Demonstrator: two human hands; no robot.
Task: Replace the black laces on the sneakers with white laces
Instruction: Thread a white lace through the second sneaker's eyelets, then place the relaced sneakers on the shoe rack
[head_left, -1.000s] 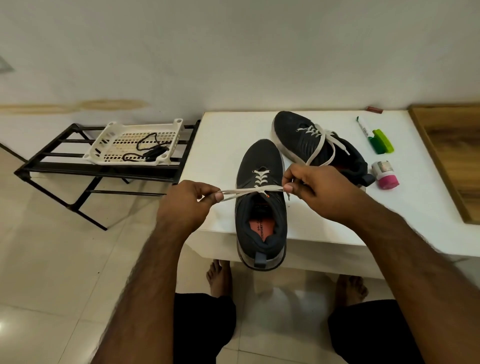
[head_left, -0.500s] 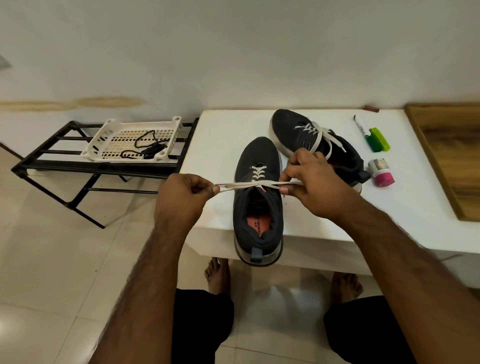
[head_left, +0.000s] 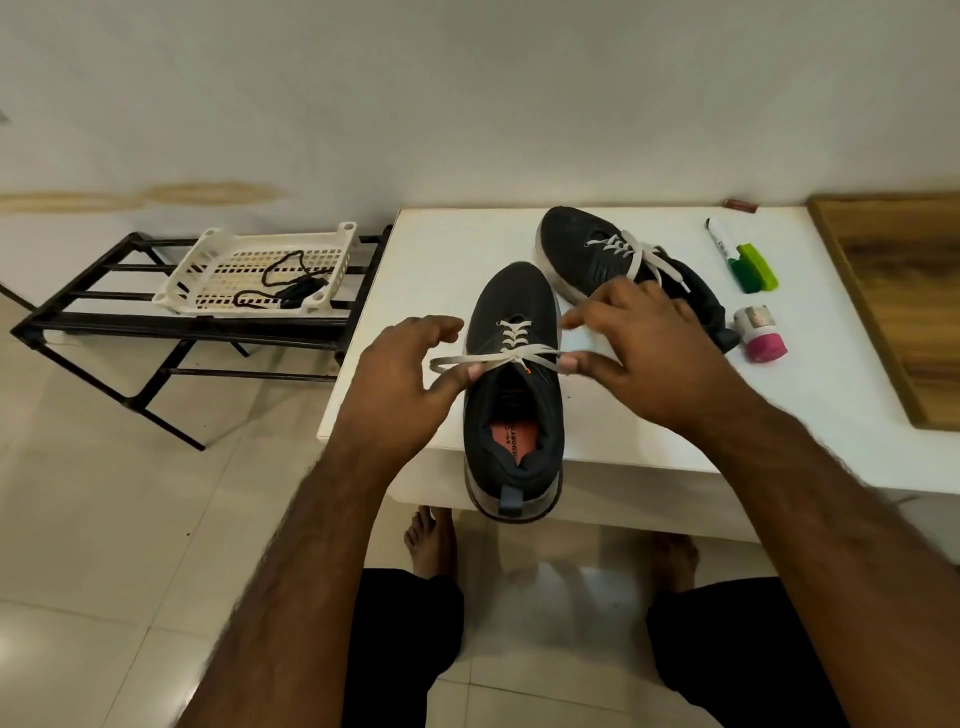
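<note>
left hand (head_left: 402, 384) has loosened: its fingers are now spread, and only the thumb and a fingertip pinch a loop of the white lace (head_left: 498, 358) to the left of the near shoe (head_left: 514, 395). right hand (head_left: 639, 353) has loosened too, fingers fanned, with its thumb and a finger pinching the other lace end just right of the shoe. half a second ago both hands were closed fists, pulling the lace out taut and level on either side; now the lace sags a little and crosses in a small knot over the top eyelets.

that suggests the pull to tighten is over and the hands are shifting their hold, probably to form or finish a bow. the near shoe sits at the front edge of the white bench (head_left: 467, 234), heel toward the person and overhanging slightly, with white lace crossed through its lower eyelets. the far shoe (head_left: 613, 260) lies behind it, partly hidden by the right hand, already laced in white with loose ends. it has not moved since the earlier frames.

black laces (head_left: 283, 286) lie in a white basket (head_left: 208, 260) on a black rack (head_left: 78, 322) to the left, well apart from the shoes. the task looks nearly done.
</note>
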